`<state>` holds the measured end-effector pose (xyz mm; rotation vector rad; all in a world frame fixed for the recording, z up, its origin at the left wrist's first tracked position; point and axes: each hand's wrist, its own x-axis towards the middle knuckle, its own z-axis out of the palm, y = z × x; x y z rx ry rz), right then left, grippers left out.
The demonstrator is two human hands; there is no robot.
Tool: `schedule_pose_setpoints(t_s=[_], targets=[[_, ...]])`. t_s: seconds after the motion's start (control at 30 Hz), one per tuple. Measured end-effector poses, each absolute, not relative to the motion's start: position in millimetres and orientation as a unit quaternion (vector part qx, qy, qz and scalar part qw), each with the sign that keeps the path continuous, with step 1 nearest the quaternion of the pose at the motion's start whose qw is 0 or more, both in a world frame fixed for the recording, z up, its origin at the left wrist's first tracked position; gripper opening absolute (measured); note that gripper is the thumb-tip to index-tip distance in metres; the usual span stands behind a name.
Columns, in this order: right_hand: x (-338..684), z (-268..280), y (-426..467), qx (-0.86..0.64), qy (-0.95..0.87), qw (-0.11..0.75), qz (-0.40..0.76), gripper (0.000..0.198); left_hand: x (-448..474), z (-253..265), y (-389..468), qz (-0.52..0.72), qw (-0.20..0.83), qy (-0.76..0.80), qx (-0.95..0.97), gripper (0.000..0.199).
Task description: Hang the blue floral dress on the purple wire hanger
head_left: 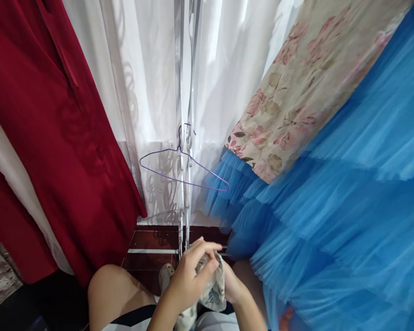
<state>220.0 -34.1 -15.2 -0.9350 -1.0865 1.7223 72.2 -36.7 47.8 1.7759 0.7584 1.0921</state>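
Low in the head view, my left hand (196, 266) is closed on a bunched, grey-and-cream patterned cloth (214, 292), its thumb and fingers pressed over the upper edge. From the other side my right hand (232, 281) presses against the same cloth, with most of its fingers hidden behind the fabric and the left hand. The cloth hangs down between my wrists onto my lap. What kind of garment or piece it is cannot be made out. A purple wire hanger (184, 181) hangs bare on a metal rack (189, 92) just beyond my hands.
Red fabric (83, 128) hangs on the left. A floral dress (283, 110) and a ruffled blue tulle dress (348, 220) hang at the right, close to my right arm. A white curtain (152, 82) covers the back. A shoe (165, 276) stands on the dark tiled floor (148, 241).
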Motion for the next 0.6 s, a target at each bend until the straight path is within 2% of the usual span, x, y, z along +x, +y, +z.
schedule_pose_setpoints(t_s=[0.1,0.17,0.27,0.33,0.43,0.5,0.6], targets=[[219.1,-4.9,-43.0,-0.312,-0.370,0.383,0.787,0.055,57.7,35.1,-25.5,0.434,0.473,0.333,0.691,0.052],[232.5,4.9,-44.3,-0.292,-0.381,0.360,0.800,0.062,48.3,18.2,-21.2,0.344,0.546,0.326,0.691,0.055],[269.7,28.7,-39.7,-0.301,-0.488,0.320,0.754,0.051,39.3,-18.3,-24.7,0.185,0.626,0.323,0.686,0.056],[296.9,52.4,-32.3,-0.320,-0.600,0.235,0.695,0.042,33.7,-41.7,-29.4,0.173,0.633,0.338,0.674,0.056],[327.7,95.4,-11.0,-0.409,-0.678,0.231,0.566,0.035,20.3,-56.0,-30.1,0.252,0.559,0.422,0.668,0.054],[338.8,124.1,12.8,-0.453,-0.693,0.265,0.494,0.035,9.6,-46.9,-25.4,0.304,0.468,0.480,0.677,0.044],[339.3,160.1,61.9,-0.464,-0.709,0.358,0.392,0.036,-2.1,-13.2,-15.6,0.373,0.377,0.468,0.707,0.028]])
